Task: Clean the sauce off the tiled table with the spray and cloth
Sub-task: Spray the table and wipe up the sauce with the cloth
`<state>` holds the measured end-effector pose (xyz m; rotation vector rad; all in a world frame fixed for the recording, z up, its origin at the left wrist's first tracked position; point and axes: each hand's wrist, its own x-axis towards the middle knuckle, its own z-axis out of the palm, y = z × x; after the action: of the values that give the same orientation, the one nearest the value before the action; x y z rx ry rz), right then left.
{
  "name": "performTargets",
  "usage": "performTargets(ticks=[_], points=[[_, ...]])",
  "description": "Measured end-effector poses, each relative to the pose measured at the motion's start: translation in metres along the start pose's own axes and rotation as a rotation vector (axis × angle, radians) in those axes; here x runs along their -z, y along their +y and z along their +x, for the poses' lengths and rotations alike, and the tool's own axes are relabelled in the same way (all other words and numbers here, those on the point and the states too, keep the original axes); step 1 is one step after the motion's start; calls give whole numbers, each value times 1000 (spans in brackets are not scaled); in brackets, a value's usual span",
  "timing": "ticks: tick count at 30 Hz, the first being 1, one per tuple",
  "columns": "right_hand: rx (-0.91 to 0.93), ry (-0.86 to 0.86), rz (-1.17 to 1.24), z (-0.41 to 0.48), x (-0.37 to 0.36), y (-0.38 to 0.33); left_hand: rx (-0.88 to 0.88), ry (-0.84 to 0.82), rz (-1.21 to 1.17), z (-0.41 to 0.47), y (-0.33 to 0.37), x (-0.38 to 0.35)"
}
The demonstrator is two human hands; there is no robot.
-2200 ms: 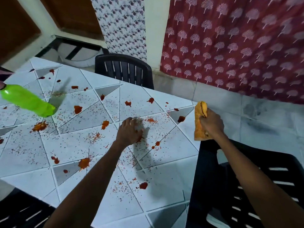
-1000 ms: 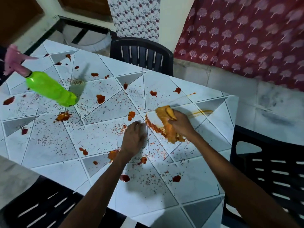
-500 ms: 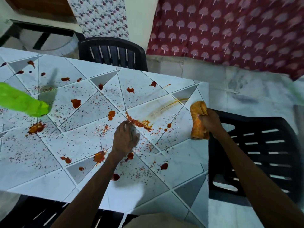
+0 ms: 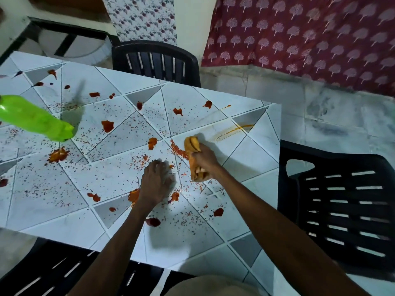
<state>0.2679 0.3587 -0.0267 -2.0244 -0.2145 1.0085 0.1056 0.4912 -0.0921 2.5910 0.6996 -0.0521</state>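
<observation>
Red-orange sauce blobs [image 4: 107, 125] and fine specks cover the white tiled table [image 4: 252, 161]. My right hand [image 4: 204, 159] grips a bunched orange cloth [image 4: 193, 147] and presses it on the tiles near the table's right part, beside a line of swept specks. An orange smear [image 4: 234, 131] runs across the tiles behind the cloth. My left hand [image 4: 157, 182] rests palm down on the table just left of the cloth, fingers blurred. A green spray bottle [image 4: 36, 119] stands on the table at the far left, its top cut off by the frame.
One black plastic chair [image 4: 156, 60] stands at the table's far side, another black chair [image 4: 339, 201] at its right, and a third chair [image 4: 53, 272] near the front left. A red patterned curtain [image 4: 299, 39] hangs behind over the pale floor.
My right hand has brought the cloth from beyond the right table edge back onto the tiles, leftward toward my left hand. The left hand stays planted on the table.
</observation>
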Motion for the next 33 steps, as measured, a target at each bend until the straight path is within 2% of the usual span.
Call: performTargets(ticks=[3, 6, 9, 14, 18, 22, 27, 33], points=[[31, -114, -46, 0, -21, -6, 17, -18, 21, -3, -6, 1], [74, -119, -59, -6, -17, -5, 16, -17, 15, -6, -4, 4], [112, -56, -16, -14, 13, 1, 2, -11, 4, -5, 10, 7], [82, 80, 136, -32, 102, 26, -49, -42, -56, 1, 38, 4], [5, 231, 224, -40, 168, 56, -102, -50, -44, 6, 61, -5], [-104, 279, 234, -45, 203, 92, -146, -39, 19, 9, 77, -12], [-166, 214, 135, -54, 170, 115, -97, -57, 8, 0, 81, -18], [-58, 87, 59, -60, 63, 86, -43, -9, -2, -21, 65, -9]])
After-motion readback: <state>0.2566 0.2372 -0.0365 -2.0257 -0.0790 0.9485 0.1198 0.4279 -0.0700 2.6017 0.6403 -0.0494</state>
